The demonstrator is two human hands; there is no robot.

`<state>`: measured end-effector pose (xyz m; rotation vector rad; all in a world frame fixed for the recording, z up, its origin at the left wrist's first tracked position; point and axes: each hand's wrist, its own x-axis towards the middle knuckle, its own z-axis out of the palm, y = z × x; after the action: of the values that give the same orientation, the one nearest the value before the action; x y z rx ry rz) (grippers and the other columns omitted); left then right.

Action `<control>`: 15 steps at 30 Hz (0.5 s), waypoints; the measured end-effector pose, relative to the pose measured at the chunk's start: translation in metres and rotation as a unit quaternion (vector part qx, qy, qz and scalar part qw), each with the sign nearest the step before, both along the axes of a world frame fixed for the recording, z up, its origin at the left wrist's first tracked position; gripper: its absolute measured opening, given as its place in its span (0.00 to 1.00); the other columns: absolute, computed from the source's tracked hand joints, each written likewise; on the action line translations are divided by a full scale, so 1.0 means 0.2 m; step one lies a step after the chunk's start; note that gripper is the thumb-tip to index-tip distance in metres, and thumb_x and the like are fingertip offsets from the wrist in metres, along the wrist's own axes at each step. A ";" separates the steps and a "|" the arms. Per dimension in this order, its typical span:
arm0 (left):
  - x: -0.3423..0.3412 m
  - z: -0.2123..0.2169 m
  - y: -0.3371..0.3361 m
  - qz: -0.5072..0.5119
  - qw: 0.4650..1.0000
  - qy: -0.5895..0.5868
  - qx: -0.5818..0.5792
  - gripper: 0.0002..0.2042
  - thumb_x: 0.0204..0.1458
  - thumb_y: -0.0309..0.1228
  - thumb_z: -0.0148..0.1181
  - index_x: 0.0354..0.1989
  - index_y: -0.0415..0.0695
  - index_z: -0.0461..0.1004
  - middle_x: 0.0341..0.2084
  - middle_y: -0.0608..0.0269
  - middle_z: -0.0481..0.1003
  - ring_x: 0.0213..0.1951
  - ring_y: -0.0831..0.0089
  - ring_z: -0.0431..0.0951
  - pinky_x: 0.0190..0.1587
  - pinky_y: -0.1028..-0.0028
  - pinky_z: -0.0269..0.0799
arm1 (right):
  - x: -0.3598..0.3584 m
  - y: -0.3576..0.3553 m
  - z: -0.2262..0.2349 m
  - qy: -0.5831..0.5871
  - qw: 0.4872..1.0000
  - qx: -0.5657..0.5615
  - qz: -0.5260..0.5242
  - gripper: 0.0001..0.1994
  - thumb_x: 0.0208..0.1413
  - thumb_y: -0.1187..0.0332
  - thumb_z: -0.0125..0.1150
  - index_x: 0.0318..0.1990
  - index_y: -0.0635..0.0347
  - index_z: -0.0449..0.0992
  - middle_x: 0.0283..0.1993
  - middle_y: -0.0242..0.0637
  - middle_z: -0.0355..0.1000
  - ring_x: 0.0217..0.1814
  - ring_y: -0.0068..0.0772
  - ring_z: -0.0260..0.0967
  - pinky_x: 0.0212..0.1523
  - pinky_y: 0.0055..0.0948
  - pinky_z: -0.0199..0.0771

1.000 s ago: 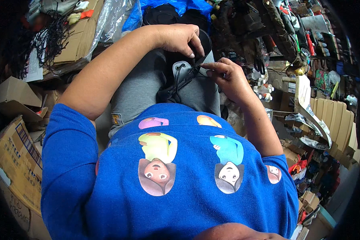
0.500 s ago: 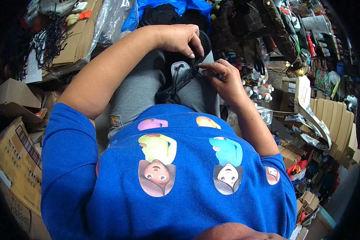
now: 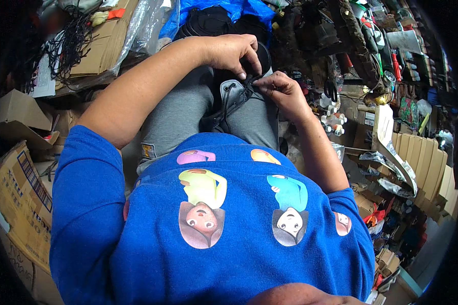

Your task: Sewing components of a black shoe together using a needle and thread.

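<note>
A black shoe (image 3: pixel 232 105) with a grey tongue (image 3: pixel 230 89) rests on my lap, over grey trousers. Dark shoelaces (image 3: pixel 225 113) hang loosely along its side. My left hand (image 3: pixel 239 55) arches over the far part of the shoe, thumb and fingers bent down onto the black lace by the tongue. From the right, my right hand (image 3: pixel 285 95) meets it, with thumb and forefinger pinched together on the lace at the eyelets. The exact spot where the fingertips close is small and dark.
Black shoes or soles (image 3: pixel 203 23) lie on a blue plastic sheet (image 3: pixel 185 7) beyond my knees. Cardboard boxes (image 3: pixel 23 114) stand at the left. Flattened cardboard (image 3: pixel 104 46) with tangled black cords (image 3: pixel 71 43) is at the far left. Small bottles (image 3: pixel 333 122) and stacked cardboard (image 3: pixel 420 157) fill the right.
My right hand's fingers have drawn together into a tighter pinch by the eyelets. The left hand has shifted slightly, its fingertips still close to the lace.
</note>
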<state>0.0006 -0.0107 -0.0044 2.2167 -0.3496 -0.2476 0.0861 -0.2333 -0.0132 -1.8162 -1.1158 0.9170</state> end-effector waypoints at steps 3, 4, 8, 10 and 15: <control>0.00 0.00 -0.01 0.002 1.000 0.001 -0.005 0.19 0.36 0.25 0.68 0.41 0.54 0.80 0.39 0.61 0.63 0.45 0.65 0.67 0.50 0.73 0.64 | 0.00 -0.01 0.00 -0.069 0.997 -0.014 -0.031 0.10 0.50 0.75 0.60 0.40 0.54 0.81 0.32 0.28 0.67 0.38 0.20 0.64 0.40 0.20 0.64; 0.00 0.00 -0.01 0.004 1.000 0.002 -0.009 0.19 0.36 0.25 0.68 0.41 0.54 0.80 0.40 0.61 0.63 0.45 0.65 0.67 0.50 0.72 0.64 | 0.01 -0.02 0.00 -0.016 0.999 -0.019 -0.023 0.10 0.50 0.76 0.60 0.40 0.54 0.81 0.33 0.28 0.67 0.38 0.20 0.63 0.40 0.20 0.64; 0.00 0.00 -0.02 -0.010 0.999 -0.030 -0.007 0.19 0.36 0.26 0.68 0.41 0.54 0.80 0.41 0.60 0.63 0.45 0.64 0.67 0.49 0.72 0.64 | 0.07 -0.03 0.04 0.064 0.997 -0.046 0.006 0.12 0.51 0.78 0.57 0.42 0.56 0.80 0.37 0.29 0.67 0.40 0.21 0.63 0.42 0.20 0.63; 0.00 0.00 -0.02 -0.003 1.000 -0.020 -0.001 0.19 0.36 0.26 0.68 0.41 0.55 0.80 0.41 0.60 0.63 0.45 0.64 0.67 0.49 0.72 0.64 | 0.08 -0.03 0.04 0.085 0.995 -0.033 0.033 0.12 0.52 0.78 0.56 0.42 0.57 0.80 0.39 0.29 0.67 0.42 0.22 0.64 0.45 0.20 0.63; -0.02 0.00 -0.02 0.009 1.000 -0.017 0.003 0.19 0.36 0.27 0.68 0.41 0.57 0.80 0.41 0.61 0.63 0.44 0.64 0.68 0.48 0.72 0.65 | 0.08 -0.03 0.02 0.088 0.994 -0.052 0.032 0.11 0.52 0.76 0.58 0.43 0.56 0.80 0.39 0.29 0.68 0.44 0.22 0.64 0.47 0.21 0.62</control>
<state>-0.0043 -0.0145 -0.0051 2.2305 -0.3466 -0.2014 0.1030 -0.2390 -0.0101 -1.7511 -1.0372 1.1689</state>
